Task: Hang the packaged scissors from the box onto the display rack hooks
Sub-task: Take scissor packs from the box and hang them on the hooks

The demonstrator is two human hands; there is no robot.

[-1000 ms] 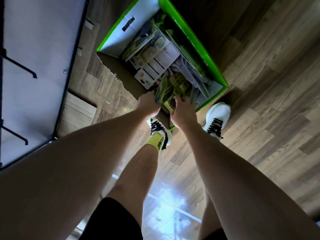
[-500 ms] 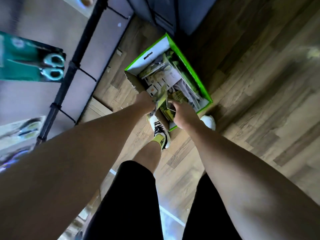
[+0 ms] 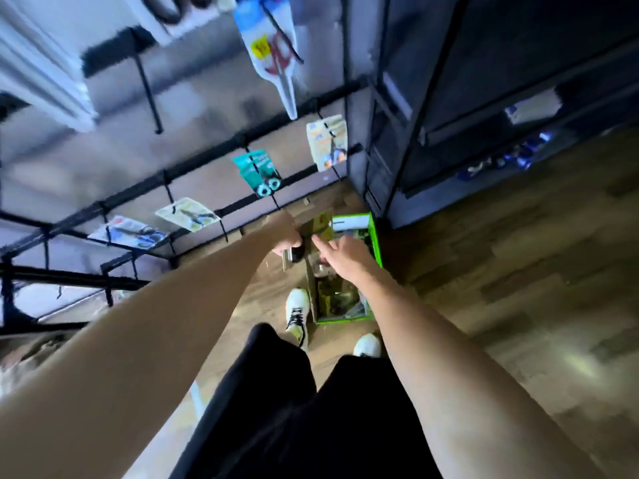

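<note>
— One pack of scissors (image 3: 313,233) was up out of the green box (image 3: 375,236), and I had it just above the box's near end. My left hand (image 3: 285,233) was curled round its left edge; my right hand (image 3: 345,252) hovered beside the pack with its fingers loosely spread, and I could not tell whether they touched it.

— How did you expect it to handle?

— Light, I judged, and stiff in the card, with a slick clear blister that could slide under a thumb. The weight would sit low, by the handles. I meant to pinch the card's rim near the hang hole, not the blister.

— And the target?

— A display rack (image 3: 193,164) stood to my left, several packs (image 3: 257,172) already hung on it, with a bare hook (image 3: 149,95) higher up.
</note>
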